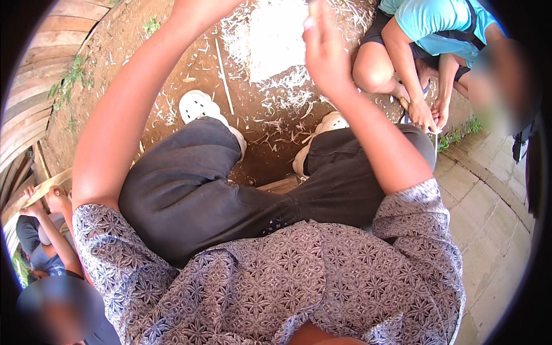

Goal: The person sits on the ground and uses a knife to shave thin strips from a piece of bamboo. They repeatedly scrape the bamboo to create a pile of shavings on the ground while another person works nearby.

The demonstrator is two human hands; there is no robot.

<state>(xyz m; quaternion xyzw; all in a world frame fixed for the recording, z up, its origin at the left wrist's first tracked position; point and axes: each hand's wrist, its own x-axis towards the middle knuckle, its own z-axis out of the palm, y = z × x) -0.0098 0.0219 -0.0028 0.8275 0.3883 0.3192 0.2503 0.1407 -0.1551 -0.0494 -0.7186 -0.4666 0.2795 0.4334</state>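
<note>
My right hand [326,57] is raised at the top centre, its thumb pressed in against fingers that run past the upper edge. What it grips, if anything, is cut off; only a small dark bit shows at the fingertips. My left forearm [135,95] reaches up out of the picture, so my left hand is hidden beyond the top edge. Between my arms lies a bright white patch [277,46], too overexposed to tell its kind. Pale curled shavings [287,95] surround it on the brown soil. A thin pale strip [224,76] lies left of it.
My white clogs [198,106] rest on the dirt, knees apart. At right a crouching person in a turquoise shirt [428,26] holds a thin pale strip [436,142]. Another person at lower left grips a long pale piece [46,185]. Wooden boards [57,40] and paving [489,224] flank the soil.
</note>
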